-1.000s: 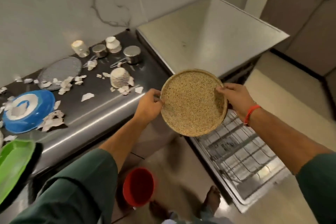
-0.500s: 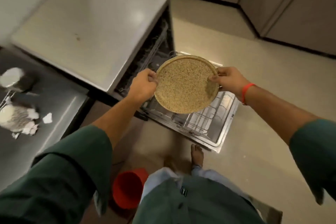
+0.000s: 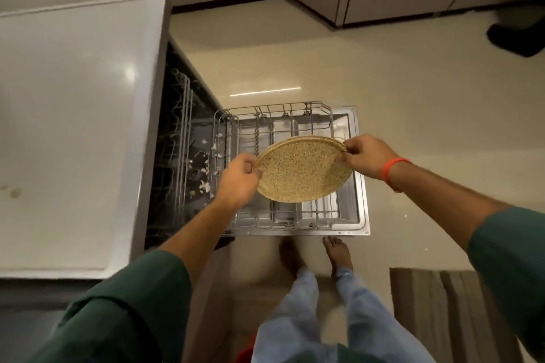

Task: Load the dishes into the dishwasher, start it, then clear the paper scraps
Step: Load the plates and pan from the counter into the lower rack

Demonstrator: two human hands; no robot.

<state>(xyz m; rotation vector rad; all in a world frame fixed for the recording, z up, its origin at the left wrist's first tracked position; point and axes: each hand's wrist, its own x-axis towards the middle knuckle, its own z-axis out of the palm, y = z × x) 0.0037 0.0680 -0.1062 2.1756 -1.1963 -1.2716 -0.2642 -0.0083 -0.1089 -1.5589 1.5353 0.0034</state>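
Speckled tan plate [image 3: 303, 169] held in the air over the pulled-out lower rack [image 3: 283, 212] of the open dishwasher [image 3: 177, 138], tilted, with the far rim higher. Left hand [image 3: 237, 181] pinching the left rim of the plate, fingers curled around the edge. Right hand [image 3: 365, 155] pinching the right rim near the top, thumb and fingers closed on the edge; orange band [image 3: 390, 169] on that wrist. Plate not touching the rack wires, above the middle of the rack. Rack resting on the lowered door [image 3: 358, 174], no dishes visible in it. Small paper scraps [image 3: 205, 184] lying inside the dishwasher tub, at the left end of the rack. Pale counter [image 3: 73, 115] at the left, its right edge just above the dishwasher opening. Bare feet [image 3: 337, 252] on the floor just before the door's near edge. Striped mat [image 3: 442, 309] on the floor at the lower right.
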